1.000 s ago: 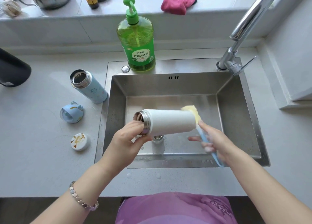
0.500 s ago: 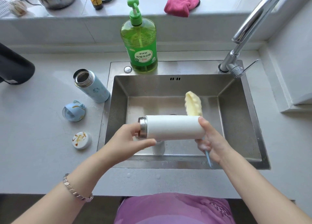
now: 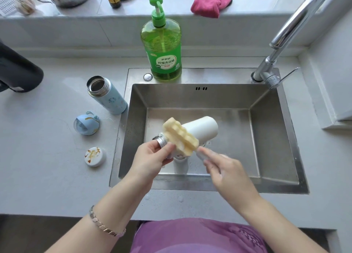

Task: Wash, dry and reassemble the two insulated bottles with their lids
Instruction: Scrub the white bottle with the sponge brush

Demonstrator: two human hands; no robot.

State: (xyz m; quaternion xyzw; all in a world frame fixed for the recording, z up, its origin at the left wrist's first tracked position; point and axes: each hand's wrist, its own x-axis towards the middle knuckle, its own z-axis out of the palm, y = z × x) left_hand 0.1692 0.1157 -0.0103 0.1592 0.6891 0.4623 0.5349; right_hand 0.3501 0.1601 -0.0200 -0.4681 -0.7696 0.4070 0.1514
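Observation:
Over the steel sink (image 3: 274,138) my left hand (image 3: 150,159) grips the white bottle (image 3: 202,129) near its metal mouth, base tilted up and away to the right. My right hand (image 3: 226,169) holds the handle of a yellow sponge brush (image 3: 180,136), whose head lies across the bottle's side near the neck. The light blue bottle (image 3: 108,94) stands open on the counter left of the sink. In front of it lie the blue lid (image 3: 86,123) and the white lid (image 3: 94,156).
A green dish soap bottle (image 3: 162,49) stands on the sink's back rim. The chrome faucet (image 3: 282,41) rises at the back right. A pink cloth (image 3: 209,2) lies on the sill. A dark object (image 3: 17,71) sits at the far left of the counter.
The bottle has swung from level to base pointing up and away. The sponge head moved from the bottle's base end to its side near the neck.

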